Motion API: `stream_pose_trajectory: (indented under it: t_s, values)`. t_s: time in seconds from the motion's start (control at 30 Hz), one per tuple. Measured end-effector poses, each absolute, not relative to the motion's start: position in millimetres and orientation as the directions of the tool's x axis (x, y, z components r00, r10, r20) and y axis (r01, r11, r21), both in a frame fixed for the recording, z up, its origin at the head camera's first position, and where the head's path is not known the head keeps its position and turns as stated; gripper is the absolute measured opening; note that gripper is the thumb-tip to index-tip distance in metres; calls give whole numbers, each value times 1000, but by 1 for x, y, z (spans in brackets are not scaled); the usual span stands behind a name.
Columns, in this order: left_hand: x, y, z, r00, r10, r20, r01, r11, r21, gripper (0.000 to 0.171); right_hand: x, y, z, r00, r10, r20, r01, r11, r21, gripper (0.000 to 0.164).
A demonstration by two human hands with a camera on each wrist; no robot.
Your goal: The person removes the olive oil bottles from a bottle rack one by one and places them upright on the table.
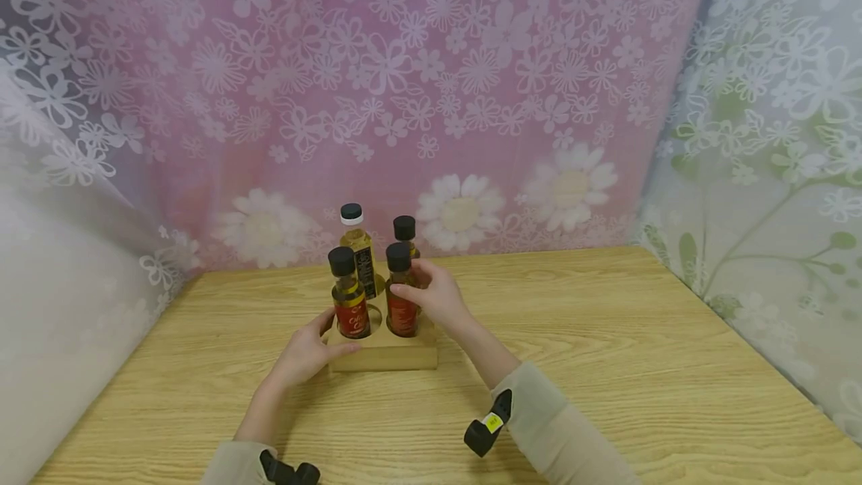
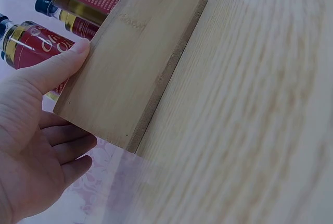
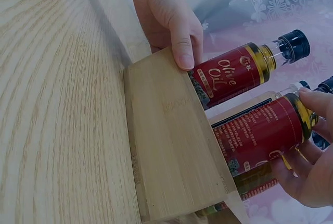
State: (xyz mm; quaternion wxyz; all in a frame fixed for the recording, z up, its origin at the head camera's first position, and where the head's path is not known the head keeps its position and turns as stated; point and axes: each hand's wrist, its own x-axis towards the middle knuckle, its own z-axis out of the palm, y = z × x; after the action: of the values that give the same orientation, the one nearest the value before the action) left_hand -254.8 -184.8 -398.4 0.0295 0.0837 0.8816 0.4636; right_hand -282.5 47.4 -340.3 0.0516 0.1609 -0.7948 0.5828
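A wooden bottle rack stands on the table with bottles upright in its round holes. My left hand holds the rack's left end, thumb on the top front edge and fingers along the side. With thumb and fingers, my right hand grips the front right olive oil bottle, red-labelled and black-capped, which sits in its hole. Beside it at front left is another red-labelled olive oil bottle. Behind them stand a golden bottle with a dark label and a black-capped bottle, mostly hidden.
The wood-grain table extends around the rack on both sides. A pink floral curtain hangs behind, with pale floral curtains at the sides. Black wrist cameras are strapped over the sleeves.
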Motion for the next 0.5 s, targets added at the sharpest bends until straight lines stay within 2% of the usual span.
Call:
stream_pose_trajectory:
  t_s: [0.2, 0.5]
  values:
    - [-255, -185, -400, -984, 174, 24, 117, 554, 824, 98, -281, 52, -333, -947, -175, 268, -307, 260, -916, 42]
    - [-256, -185, -399, -985, 172, 30, 125, 576, 808, 98, -284, 70, -303, -917, -190, 351, -380, 148, -913, 40]
